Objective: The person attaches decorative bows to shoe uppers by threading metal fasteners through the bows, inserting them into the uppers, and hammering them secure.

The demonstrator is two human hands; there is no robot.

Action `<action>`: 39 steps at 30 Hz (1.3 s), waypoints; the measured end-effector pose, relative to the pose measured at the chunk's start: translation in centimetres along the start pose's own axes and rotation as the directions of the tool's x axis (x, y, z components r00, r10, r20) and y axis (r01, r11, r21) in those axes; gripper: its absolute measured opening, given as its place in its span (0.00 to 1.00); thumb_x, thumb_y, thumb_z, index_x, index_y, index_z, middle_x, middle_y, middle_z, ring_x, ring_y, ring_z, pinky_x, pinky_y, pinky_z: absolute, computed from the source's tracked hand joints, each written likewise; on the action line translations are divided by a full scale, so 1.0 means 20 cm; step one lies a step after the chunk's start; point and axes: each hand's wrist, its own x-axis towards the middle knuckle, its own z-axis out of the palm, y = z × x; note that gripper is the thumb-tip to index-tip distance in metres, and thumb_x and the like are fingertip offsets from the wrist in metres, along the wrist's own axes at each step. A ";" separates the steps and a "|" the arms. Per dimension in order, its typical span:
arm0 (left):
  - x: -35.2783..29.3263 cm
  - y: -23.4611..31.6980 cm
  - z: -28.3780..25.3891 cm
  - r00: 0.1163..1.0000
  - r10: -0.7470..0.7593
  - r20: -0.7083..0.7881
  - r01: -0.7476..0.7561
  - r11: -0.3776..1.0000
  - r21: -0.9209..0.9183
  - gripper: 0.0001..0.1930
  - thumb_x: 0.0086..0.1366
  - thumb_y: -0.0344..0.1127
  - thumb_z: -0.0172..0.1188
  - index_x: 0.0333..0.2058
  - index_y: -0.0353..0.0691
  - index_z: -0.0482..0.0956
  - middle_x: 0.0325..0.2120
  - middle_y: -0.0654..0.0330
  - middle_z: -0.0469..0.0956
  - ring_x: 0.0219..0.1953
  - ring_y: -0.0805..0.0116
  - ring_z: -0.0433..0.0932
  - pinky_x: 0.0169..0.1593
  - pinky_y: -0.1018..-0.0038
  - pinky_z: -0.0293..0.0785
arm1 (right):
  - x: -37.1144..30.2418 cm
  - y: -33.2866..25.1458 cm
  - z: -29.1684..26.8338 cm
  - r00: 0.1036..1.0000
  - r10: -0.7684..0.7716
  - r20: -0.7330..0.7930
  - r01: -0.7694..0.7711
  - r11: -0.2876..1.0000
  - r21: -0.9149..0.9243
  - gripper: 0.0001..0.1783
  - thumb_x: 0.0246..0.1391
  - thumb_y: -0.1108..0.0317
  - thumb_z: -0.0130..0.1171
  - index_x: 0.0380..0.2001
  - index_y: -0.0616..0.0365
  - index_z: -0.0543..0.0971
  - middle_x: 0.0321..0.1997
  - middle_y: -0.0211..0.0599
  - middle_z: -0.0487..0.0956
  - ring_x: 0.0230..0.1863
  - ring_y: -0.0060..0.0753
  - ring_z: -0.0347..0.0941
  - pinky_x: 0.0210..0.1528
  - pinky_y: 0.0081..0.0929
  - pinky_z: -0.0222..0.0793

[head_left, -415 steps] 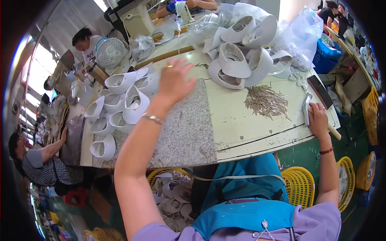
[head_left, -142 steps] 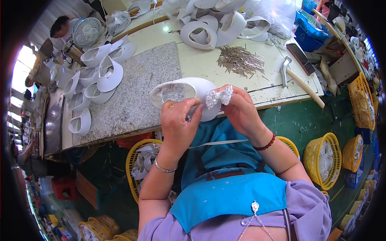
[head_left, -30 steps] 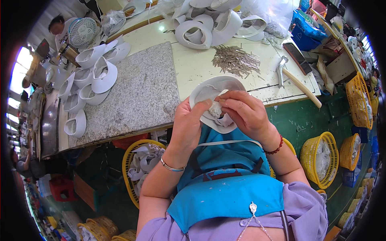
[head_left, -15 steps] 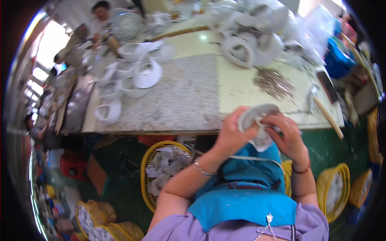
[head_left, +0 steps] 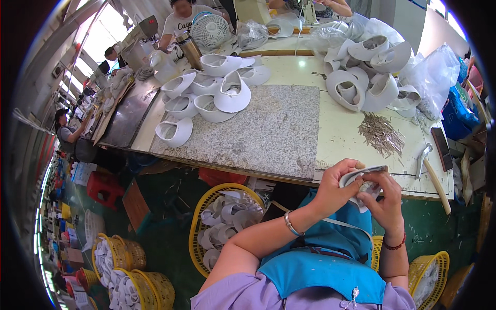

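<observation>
Both my hands grip a white piece that looks like a shoe upper (head_left: 347, 179), over my lap at the table's front edge. My left hand (head_left: 336, 188) is closed on one side, its thumb pressing inside the curve. On the other side, the bent fingers of my right hand (head_left: 385, 194) pinch it and hide part of it. A pile of thin metal pins (head_left: 381, 134) lies on the table just beyond my hands. Farther left, several finished-looking curved white uppers (head_left: 232, 95) stand grouped by a grey stone slab (head_left: 281, 126).
A hammer-like tool with a wooden handle (head_left: 436, 186) and a dark flat bar (head_left: 442, 149) lie at the table's right. More white uppers (head_left: 349, 90) are heaped behind the pins. Yellow baskets (head_left: 194, 232) of white pieces stand below. A fan (head_left: 210, 31) and co-workers are across the table.
My view has shifted, so the table and hands sit differently in the picture. The white upper now appears turned more edge-on between my hands, which still hold it.
</observation>
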 end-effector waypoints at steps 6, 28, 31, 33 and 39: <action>-0.01 -0.04 0.01 0.996 -0.067 -0.062 0.048 0.962 -0.269 0.10 0.60 0.23 0.57 0.42 0.34 0.74 0.33 0.66 0.76 0.37 0.82 0.73 0.40 0.83 0.71 | -0.03 -0.03 0.02 0.979 0.206 0.011 -0.206 0.977 0.056 0.12 0.41 0.73 0.62 0.32 0.62 0.74 0.26 0.40 0.73 0.25 0.35 0.69 0.27 0.26 0.64; -0.06 0.01 0.04 1.000 -0.024 -0.001 0.024 0.978 -0.206 0.12 0.60 0.24 0.57 0.44 0.34 0.74 0.35 0.65 0.76 0.38 0.81 0.72 0.40 0.81 0.72 | -0.07 -0.04 0.02 0.982 0.184 0.040 -0.181 0.982 -0.062 0.14 0.41 0.78 0.59 0.36 0.63 0.74 0.24 0.38 0.71 0.18 0.27 0.66 0.20 0.23 0.61; -0.05 0.02 0.07 0.989 -0.126 0.071 0.143 0.927 -0.346 0.13 0.60 0.24 0.57 0.44 0.34 0.74 0.35 0.64 0.76 0.37 0.81 0.73 0.39 0.82 0.73 | -0.11 0.00 0.03 0.970 0.243 -0.034 -0.245 0.966 -0.089 0.14 0.41 0.78 0.59 0.36 0.61 0.74 0.20 0.36 0.70 0.17 0.27 0.65 0.20 0.24 0.61; -0.04 0.01 0.09 0.995 -0.044 -0.085 0.035 0.994 -0.102 0.14 0.58 0.25 0.59 0.44 0.35 0.74 0.34 0.63 0.76 0.36 0.80 0.74 0.39 0.80 0.73 | -0.12 0.01 0.03 0.978 0.197 -0.072 -0.206 0.967 -0.151 0.14 0.41 0.76 0.60 0.36 0.59 0.74 0.18 0.35 0.68 0.16 0.29 0.64 0.19 0.25 0.61; -0.06 0.09 0.00 0.975 0.055 -0.217 -0.036 0.996 0.087 0.17 0.57 0.24 0.61 0.46 0.34 0.74 0.34 0.62 0.77 0.36 0.79 0.74 0.39 0.83 0.72 | -0.01 0.00 0.09 0.995 0.054 -0.082 -0.059 0.996 -0.065 0.15 0.42 0.69 0.64 0.35 0.58 0.74 0.22 0.38 0.73 0.21 0.37 0.71 0.23 0.30 0.66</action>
